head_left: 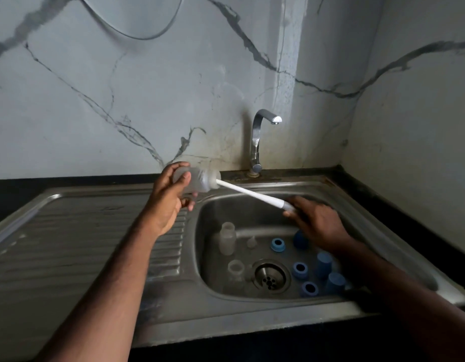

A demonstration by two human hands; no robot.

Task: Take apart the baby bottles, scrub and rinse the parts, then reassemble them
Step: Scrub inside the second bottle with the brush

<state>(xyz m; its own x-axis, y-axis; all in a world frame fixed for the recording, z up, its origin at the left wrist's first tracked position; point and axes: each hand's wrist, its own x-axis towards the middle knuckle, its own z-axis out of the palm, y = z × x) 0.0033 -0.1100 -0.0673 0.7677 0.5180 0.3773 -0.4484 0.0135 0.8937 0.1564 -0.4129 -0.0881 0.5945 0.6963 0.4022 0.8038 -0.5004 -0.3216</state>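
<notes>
The bottle (197, 181) in my left hand (168, 202) looks like frosted, translucent plastic, matt and cloudy. The brush handle (249, 193) running from its mouth to my right hand (317, 222) is smooth white plastic, with a grey sleeve where my fingers close. Below both grips, the sink (69, 231) is brushed steel, dull and streaked, with a ribbed drainboard under my left forearm. In the basin under my right hand lie matt blue plastic rings (300, 270) and caps (324, 265); two more cloudy bottles (227, 239) stand nearer my left. Beyond the brush, the tap (260, 139) is polished chrome. The wall (121, 87) is smooth veined marble.
</notes>
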